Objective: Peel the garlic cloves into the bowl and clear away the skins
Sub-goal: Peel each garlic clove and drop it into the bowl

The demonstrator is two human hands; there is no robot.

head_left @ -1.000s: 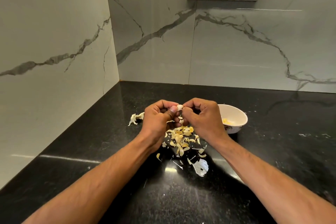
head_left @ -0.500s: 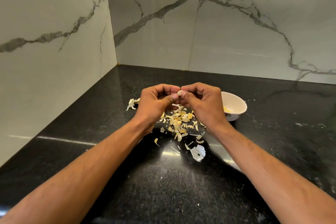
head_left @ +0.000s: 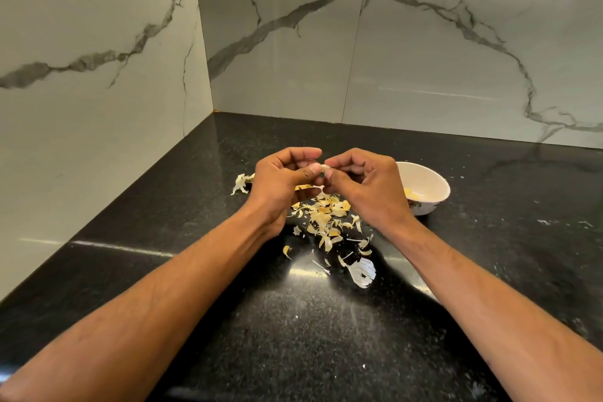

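I see 2 hands, 1 garlic clove, 1 bowl, 1 heap of skins plus 2 stray bits. My left hand (head_left: 280, 183) and right hand (head_left: 365, 183) meet above the black counter (head_left: 326, 336), fingers curled, both pinching the same garlic clove (head_left: 325, 168) between thumb and fingertips. The clove is small and pale whitish, mostly hidden by the fingertips, so I can't tell how much skin is on it. It sits in the air between the 2 hands, above the far edge of the heap and left of the bowl.

1 white bowl (head_left: 434, 179) stands on the counter just right of the right hand, partly hidden behind it; yellowish peeled pieces (head_left: 411, 195) lie inside, count unclear. The heap of skins (head_left: 326, 219) is directly below the hands, thin tan and cream flakes, too many to count, thinning out toward the near side. 1 larger white papery piece (head_left: 363, 270) lies nearest me, below the heap. 1 whitish scrap (head_left: 240, 183) lies left of the left hand, part hidden by it. 2 marble walls (head_left: 424, 59) meet at the far left corner.
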